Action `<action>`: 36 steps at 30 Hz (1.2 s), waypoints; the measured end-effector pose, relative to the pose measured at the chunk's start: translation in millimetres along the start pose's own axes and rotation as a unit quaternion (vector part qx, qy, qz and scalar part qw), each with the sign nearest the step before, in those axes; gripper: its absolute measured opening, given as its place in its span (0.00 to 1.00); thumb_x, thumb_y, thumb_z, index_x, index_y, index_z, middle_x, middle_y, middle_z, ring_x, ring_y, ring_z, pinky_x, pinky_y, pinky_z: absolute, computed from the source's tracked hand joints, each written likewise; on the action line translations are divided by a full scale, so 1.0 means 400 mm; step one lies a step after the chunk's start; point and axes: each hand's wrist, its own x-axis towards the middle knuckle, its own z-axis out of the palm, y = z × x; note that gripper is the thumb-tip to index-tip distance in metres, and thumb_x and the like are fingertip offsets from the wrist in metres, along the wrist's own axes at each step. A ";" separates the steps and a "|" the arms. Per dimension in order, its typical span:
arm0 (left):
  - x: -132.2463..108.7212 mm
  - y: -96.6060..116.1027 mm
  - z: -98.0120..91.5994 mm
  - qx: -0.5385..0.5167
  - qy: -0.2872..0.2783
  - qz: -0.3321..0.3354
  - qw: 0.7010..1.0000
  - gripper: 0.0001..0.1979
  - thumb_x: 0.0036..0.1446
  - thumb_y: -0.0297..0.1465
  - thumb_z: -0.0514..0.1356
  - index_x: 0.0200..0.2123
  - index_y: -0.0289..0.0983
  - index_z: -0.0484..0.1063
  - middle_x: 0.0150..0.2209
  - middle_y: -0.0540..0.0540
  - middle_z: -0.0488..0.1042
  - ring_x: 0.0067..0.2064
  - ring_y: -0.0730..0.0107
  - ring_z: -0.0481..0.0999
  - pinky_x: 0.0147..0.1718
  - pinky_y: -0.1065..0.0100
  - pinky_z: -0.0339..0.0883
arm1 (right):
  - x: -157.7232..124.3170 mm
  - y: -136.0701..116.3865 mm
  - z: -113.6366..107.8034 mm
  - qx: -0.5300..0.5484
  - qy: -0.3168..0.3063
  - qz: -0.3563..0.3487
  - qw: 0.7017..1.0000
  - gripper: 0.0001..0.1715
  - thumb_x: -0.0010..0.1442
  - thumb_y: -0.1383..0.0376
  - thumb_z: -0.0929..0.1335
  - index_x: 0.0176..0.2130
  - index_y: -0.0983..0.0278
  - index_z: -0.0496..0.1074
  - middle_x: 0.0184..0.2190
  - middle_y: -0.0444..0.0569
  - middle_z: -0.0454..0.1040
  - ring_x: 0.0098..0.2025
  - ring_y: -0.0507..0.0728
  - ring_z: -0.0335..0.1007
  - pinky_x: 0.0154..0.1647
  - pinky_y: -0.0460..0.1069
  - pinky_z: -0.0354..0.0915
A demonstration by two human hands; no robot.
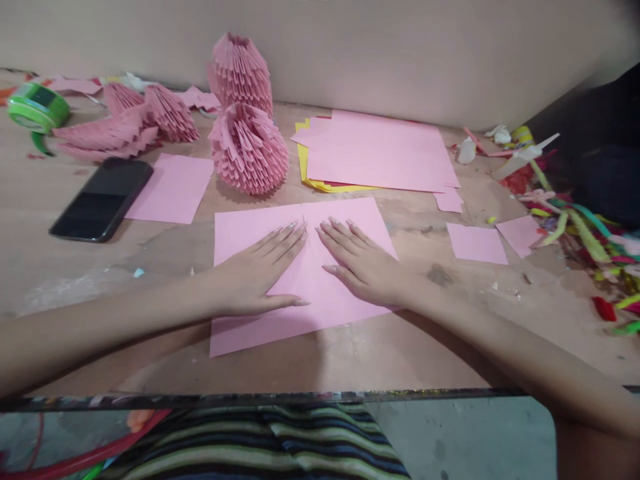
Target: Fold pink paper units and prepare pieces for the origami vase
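Note:
A pink sheet of paper (240, 233) lies flat on the wooden table (65, 280) in front of me. My left hand (260, 270) rests palm down on its left half, fingers stretched out toward the middle. My right hand (363, 260) lies flat on the right half, fingers also straight. The fingertips of both hands almost meet near the sheet's centre line. Neither hand holds anything.
A black phone (103, 199) and a smaller pink sheet (173, 187) lie at the left. Folded pink paper models (247, 147) stand behind, a paper stack (380, 153) at the back right, green tape (37, 107) far left, colourful scraps (580, 227) at the right.

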 end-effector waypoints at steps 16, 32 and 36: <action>-0.017 0.036 0.021 0.010 0.019 -0.041 0.999 0.63 0.69 0.70 0.37 0.81 0.19 0.44 0.82 0.24 0.36 0.85 0.41 0.37 0.83 0.45 0.38 | -0.030 0.003 0.033 -0.023 0.017 0.015 0.999 0.48 0.82 0.44 0.48 0.82 0.75 0.49 0.84 0.61 0.43 0.87 0.65 0.33 0.87 0.67 0.40; -0.040 0.028 0.012 -0.019 -0.038 -0.078 0.996 0.79 0.51 0.81 0.50 0.83 0.24 0.36 0.83 0.27 0.28 0.84 0.33 0.35 0.83 0.43 0.37 | -0.033 0.008 0.022 -0.009 0.017 -0.002 1.000 0.46 0.82 0.45 0.51 0.83 0.69 0.46 0.84 0.59 0.44 0.87 0.64 0.34 0.87 0.68 0.40; -0.037 0.036 0.001 -0.029 -0.057 -0.095 0.993 0.81 0.49 0.83 0.47 0.83 0.22 0.38 0.82 0.26 0.27 0.84 0.32 0.33 0.83 0.44 0.35 | -0.034 0.007 0.017 -0.013 0.008 -0.001 1.000 0.48 0.82 0.44 0.50 0.82 0.74 0.49 0.84 0.61 0.43 0.87 0.64 0.34 0.87 0.66 0.38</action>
